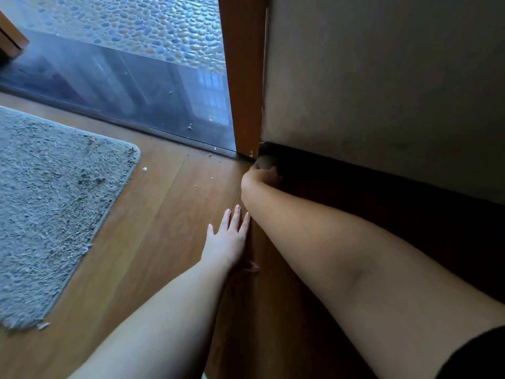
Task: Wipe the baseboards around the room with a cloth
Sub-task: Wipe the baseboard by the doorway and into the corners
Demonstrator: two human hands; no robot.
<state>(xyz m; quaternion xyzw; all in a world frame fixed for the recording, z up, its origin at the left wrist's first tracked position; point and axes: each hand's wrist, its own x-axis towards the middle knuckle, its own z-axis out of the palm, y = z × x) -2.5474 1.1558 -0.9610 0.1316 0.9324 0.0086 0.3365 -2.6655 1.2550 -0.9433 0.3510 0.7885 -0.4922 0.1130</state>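
Wiping the baseboard (382, 184) by the door frame (243, 77).
My right hand (261, 175) fingers bunch the soft, light cloth (266, 161); left hand (229, 239) flat, released.

Counts: two hands were in view, left hand (228, 239) and right hand (261, 175). One cloth (266, 162), one baseboard (382, 184), one grey rug (54, 203), one wooden door frame (243, 77), one black sleeve (481, 354).
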